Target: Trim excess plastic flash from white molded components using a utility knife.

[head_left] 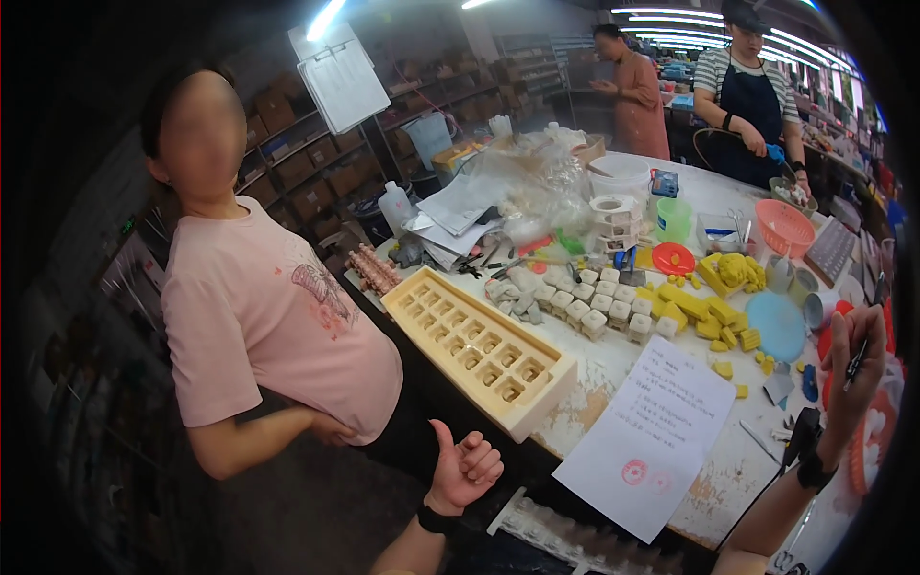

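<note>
My left hand (461, 467) is raised at the lower middle, fingers curled in and thumb sticking up, with nothing in it. Below it and to the right lies a pale ridged strip (565, 530), partly cut off by dark cloth. At the far right my right hand (853, 369) is lifted, its fingers closed round a slim dark pen (856, 360). Between my hands a white sheet of paper (647, 431) with handwriting and red stamps lies over the table's front edge. Left of the sheet stands a long cream mould tray (479, 347) with rows of square hollows.
Behind the paper sit several white blocks (596, 302), yellow clay pieces (700, 307) and a blue disc (775, 326). A coral basket (786, 227) and plastic bags (541, 182) stand farther back. One person (268, 297) stands close at left; two others are at the back right.
</note>
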A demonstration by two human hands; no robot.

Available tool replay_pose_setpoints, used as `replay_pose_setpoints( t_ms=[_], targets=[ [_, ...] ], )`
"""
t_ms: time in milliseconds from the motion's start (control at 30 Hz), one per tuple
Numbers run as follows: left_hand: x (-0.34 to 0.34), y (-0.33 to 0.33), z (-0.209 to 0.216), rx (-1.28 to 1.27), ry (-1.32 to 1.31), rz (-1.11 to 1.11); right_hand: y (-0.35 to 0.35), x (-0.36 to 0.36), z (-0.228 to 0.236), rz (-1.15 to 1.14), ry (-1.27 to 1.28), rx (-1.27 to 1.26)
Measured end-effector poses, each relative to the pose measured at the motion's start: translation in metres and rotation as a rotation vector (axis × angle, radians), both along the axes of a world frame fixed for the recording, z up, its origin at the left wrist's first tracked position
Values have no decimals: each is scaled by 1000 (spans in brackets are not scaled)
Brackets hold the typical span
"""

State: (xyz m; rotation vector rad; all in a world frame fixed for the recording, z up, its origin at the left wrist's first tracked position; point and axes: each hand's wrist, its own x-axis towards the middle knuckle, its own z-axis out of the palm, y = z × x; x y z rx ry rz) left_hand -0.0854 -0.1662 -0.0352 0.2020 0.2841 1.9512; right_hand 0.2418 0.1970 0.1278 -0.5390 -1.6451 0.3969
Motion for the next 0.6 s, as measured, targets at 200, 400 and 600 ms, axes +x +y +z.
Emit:
replay_pose_setpoints(
  t_ms=[200, 400, 600],
  targets=[
    [3, 1, -6, 35, -13, -37, 0, 3, 3, 13, -43, 43],
    [9, 6, 1, -3, -67, -21, -4, 6, 3, 5, -34, 30],
    [-2, 2, -3, 91, -30, -45, -4, 4, 2, 21, -11, 16]
  ],
)
